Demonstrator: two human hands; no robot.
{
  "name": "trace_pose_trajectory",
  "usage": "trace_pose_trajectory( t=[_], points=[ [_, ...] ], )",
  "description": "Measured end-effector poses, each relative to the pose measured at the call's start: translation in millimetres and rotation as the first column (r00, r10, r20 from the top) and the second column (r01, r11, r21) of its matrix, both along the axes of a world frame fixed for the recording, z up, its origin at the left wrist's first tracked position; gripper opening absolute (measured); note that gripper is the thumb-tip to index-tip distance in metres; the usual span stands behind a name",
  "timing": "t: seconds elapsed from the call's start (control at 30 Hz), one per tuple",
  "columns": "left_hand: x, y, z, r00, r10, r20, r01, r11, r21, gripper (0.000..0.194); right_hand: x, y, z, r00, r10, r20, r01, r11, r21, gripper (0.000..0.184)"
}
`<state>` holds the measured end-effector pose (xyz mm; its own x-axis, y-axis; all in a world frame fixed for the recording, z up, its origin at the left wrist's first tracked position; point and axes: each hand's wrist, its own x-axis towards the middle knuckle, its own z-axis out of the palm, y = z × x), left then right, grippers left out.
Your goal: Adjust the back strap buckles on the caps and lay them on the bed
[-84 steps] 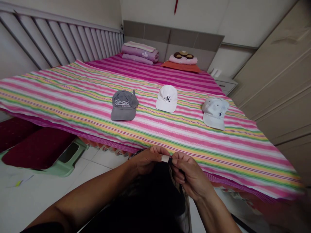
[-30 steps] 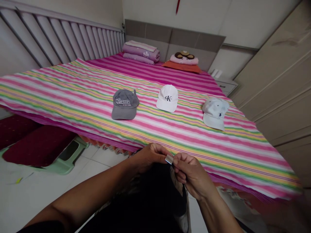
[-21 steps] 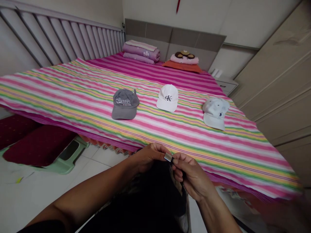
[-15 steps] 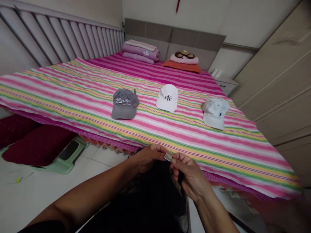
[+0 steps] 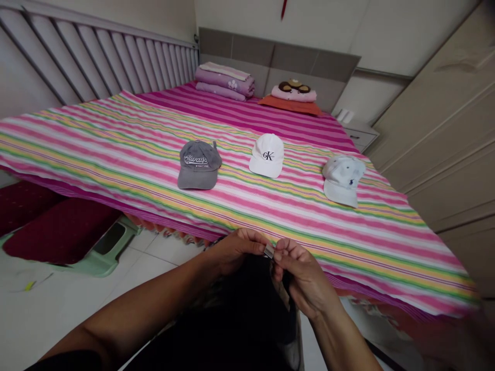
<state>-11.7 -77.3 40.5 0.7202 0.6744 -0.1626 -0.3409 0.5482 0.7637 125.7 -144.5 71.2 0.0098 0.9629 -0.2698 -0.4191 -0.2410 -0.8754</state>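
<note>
Close to my body, at the front edge of the bed, my left hand [image 5: 240, 251] and my right hand [image 5: 299, 273] meet with pinched fingers. Between their fingertips is a small silvery metal buckle [image 5: 269, 251]. A dark strap seems to run from it below my right fingers, and what it belongs to blends into my black clothing. Beyond the hands, three baseball caps lie on the bed: a grey cap [image 5: 198, 166] with "Always" lettering at left, a white cap [image 5: 266, 156] marked CK in the middle, and a pale cap [image 5: 342, 179] with a small dark emblem at right.
A striped sheet [image 5: 294, 206] covers the bed. Folded purple bedding [image 5: 224, 82] and a pink bundle [image 5: 294, 94] on an orange cushion lie by the headboard [image 5: 301, 56]. Green stools [image 5: 93, 265] with dark red tops stand at left, a cabinet [image 5: 361, 135] at right.
The buckle has tilted slightly between my fingertips, and my right fingers have shifted a little. The caps lie where they were.
</note>
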Motion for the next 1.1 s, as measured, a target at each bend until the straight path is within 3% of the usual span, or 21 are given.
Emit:
trace_pose_trajectory(
  t=[0.27,0.47,0.77,1.1],
  points=[
    [-1,0,1.7,1.0,-0.023,-0.01,0.023,0.999,-0.045,0.018,2,-2,8.7,0.999,-0.017,-0.027,0.016,0.999,-0.049,0.021],
    [1,-1,5.7,0.999,0.007,-0.053,-0.007,1.0,0.002,0.017,3,-1,7.9,1.0,-0.016,0.002,0.017,0.999,-0.03,0.028],
    [-1,2,4.5,0.999,0.028,-0.037,-0.03,0.999,-0.034,0.018,14,-2,-0.4,0.968,0.131,0.212,-0.12,0.991,-0.061,0.021],
    [-3,3,4.4,0.999,0.025,-0.031,-0.026,0.999,-0.02,0.016,15,-2,0.5,0.967,0.193,0.169,-0.186,0.981,-0.054,0.023]
  ],
)
